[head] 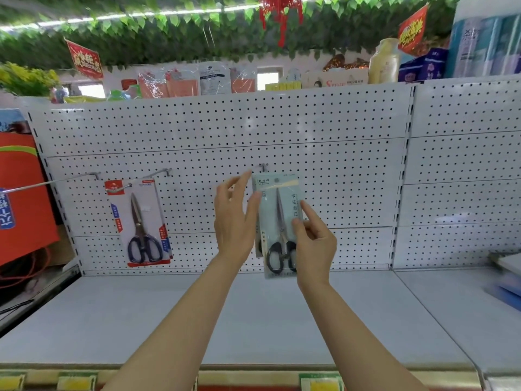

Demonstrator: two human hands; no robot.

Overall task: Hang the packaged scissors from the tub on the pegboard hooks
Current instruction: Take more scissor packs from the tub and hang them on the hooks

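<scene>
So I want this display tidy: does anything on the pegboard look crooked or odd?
Yes: the red-carded pack of blue-handled scissors hangs tilted on its wire hook, its bottom swung right. The other hooks' packs, if any, I cannot judge.

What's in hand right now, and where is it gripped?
The right hand pinches the pale-blue scissors pack at its right edge, mid-height. The left hand lies open along its left edge.

Both bare forearms reaching up and forward from the near edge, left hand (235,221) raised with fingers straight and loosely spread, back toward the camera, right hand (314,238) just right of it, thumb and forefinger pinching, remaining fingers curled
</scene>
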